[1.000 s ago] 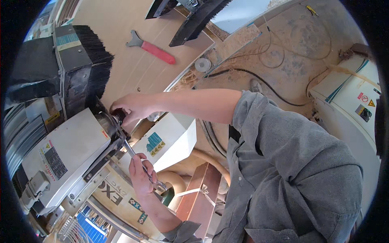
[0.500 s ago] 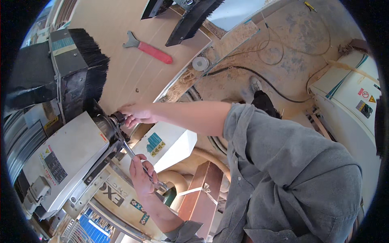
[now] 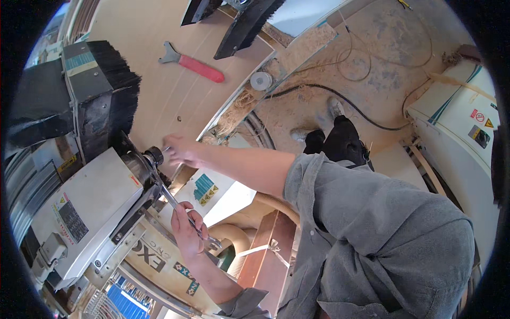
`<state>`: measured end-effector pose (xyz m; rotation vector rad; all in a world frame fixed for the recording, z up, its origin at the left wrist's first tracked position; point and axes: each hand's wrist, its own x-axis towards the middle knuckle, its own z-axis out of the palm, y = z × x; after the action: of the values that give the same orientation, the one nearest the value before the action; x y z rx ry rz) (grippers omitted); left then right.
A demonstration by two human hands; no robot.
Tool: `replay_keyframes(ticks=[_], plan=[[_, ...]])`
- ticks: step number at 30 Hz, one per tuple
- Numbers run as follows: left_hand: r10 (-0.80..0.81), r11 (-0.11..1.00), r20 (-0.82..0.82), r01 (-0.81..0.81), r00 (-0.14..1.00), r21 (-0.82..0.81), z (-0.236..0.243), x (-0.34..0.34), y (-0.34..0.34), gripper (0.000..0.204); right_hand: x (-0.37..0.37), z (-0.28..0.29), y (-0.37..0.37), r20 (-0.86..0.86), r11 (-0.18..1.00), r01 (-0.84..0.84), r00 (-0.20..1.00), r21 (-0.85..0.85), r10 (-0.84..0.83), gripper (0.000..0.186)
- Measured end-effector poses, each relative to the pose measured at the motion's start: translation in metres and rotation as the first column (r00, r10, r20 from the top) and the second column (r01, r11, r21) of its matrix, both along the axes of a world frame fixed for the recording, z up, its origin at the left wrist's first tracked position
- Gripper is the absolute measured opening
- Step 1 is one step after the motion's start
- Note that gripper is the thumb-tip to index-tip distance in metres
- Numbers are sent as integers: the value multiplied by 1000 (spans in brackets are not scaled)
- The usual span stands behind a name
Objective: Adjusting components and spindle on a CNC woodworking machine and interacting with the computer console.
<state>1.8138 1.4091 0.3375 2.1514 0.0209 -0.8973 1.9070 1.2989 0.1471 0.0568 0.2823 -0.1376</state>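
Observation:
My left hand (image 3: 187,228) is closed around the handle of a long silver wrench (image 3: 171,199). The wrench's upper end lies against the spindle, beside a dark round collet nut (image 3: 154,155); its other end sticks out below my fist. Just right of the nut is my right hand (image 3: 183,150), apart from it and slightly blurred. Its fingers seem pinched on a thin grey piece too small to name. The nut sits at the end of a white spindle motor (image 3: 87,207). On the wooden board lies a spanner with a red handle (image 3: 202,69).
Black brush skirts (image 3: 122,80) stand beside the motor and at the top. A round metal disc (image 3: 261,81) rests on the machine's dusty edge. A black cable (image 3: 356,114) runs across the floor. Below my right arm are a white housing (image 3: 226,194) and a reddish-brown beam (image 3: 268,244).
My right hand has come off the collet nut and moved a little right, uncovering it. My left hand keeps its hold on the wrench. The view has shifted slightly, showing more of my legs.

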Motion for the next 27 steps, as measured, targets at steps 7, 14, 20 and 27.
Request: replay_keyframes(ticks=[7,14,20,27], plan=[[52,999,38,-52,998,-2,-7,-3,6,33,-95,-18,1,-92,931,-118,992,-345,92,23],[-12,996,248,-10,969,86,-5,-34,16,27,-265,-71,-54,-385,703,-342,917,-624,105,29],[-468,881,578,400,668,250,-171,-68,96,24,-431,-111,-145,-734,785,-201,542,-586,-410,26],[-703,686,207,725,680,-54,-218,-178,-121,24,-552,-97,-221,-578,693,157,442,-703,-686,18]])
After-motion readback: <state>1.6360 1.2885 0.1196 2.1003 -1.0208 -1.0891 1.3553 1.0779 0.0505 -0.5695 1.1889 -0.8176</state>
